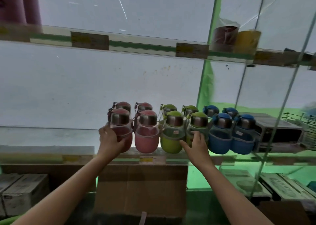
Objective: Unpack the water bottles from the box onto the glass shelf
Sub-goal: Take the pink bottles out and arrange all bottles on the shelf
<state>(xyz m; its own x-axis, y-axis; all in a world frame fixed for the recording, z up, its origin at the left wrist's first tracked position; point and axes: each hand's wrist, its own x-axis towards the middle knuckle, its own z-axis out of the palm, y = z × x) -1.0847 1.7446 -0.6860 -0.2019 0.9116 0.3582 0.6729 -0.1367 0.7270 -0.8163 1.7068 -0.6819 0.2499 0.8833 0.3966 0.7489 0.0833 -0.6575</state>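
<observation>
A: Standing at the glass shelf [222,158], we have both hands on the front row of water bottles. Our left hand [109,139] wraps its grip round the leftmost pink bottle [122,132], fingers curled about its lower body. Our right hand [196,144] lies against the green bottle [196,127] on the right of the green pair, thumb reaching toward its neighbour; whether that grip truly closes on it, we cannot tell.

B: And where are the rest?

A: Pink, green and blue bottles [220,136] stand upright in two rows on the shelf, each touching or just beside the next. The cardboard box [142,190] sits below the shelf, between our forearms.

B: What could go wrong from here?

A: We judge the chief risk to be the front edge. The front bottles stand near it, so a pull or nudge toward us could tip one off, down onto the box or floor.

B: Any other cause?

A: Crowding. Because the bottles press together, shifting the pink one sideways may push its neighbours, and the rounded bases look apt to rock. The straps hanging at the lids could also snag a finger as we let go.
</observation>
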